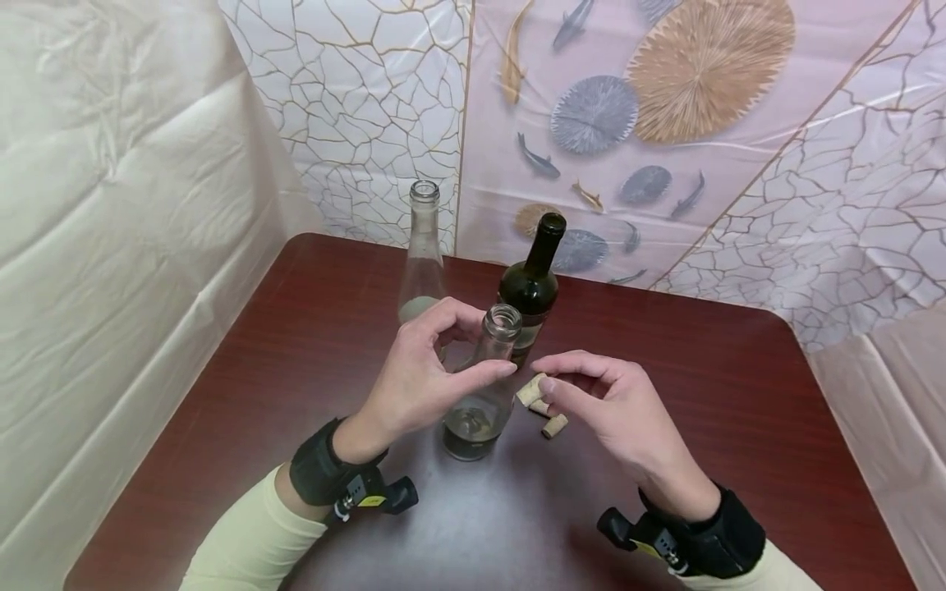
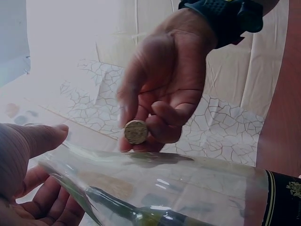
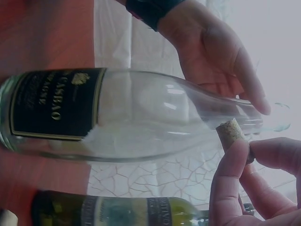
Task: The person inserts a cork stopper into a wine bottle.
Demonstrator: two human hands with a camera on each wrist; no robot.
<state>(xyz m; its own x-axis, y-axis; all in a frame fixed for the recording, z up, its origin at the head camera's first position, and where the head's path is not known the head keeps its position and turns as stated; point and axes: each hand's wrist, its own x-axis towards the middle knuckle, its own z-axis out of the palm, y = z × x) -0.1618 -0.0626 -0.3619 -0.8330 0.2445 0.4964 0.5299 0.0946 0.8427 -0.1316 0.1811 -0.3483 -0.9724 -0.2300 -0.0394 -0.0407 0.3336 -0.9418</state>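
Observation:
My left hand [image 1: 436, 382] grips the neck of a clear glass bottle [image 1: 473, 423], its thumb across the near side. The bottle stands upright on the table, and a dark label with gold lettering [image 3: 51, 103] shows on it in the right wrist view. Thumb and fingers of my right hand [image 1: 613, 402] pinch a cork [image 3: 230, 132] just right of that bottle, below the level of its open mouth [image 1: 503, 320]. The left wrist view shows the round end of this cork [image 2: 136, 132] beyond the glass.
Loose corks, one of them this small cork [image 1: 554, 425], lie on the dark red wooden table [image 1: 687, 353] below the right hand. Behind the hands stand a dark green wine bottle [image 1: 528, 287] and another clear bottle [image 1: 424, 254]. Patterned cloth [image 1: 369, 98] hangs behind the table.

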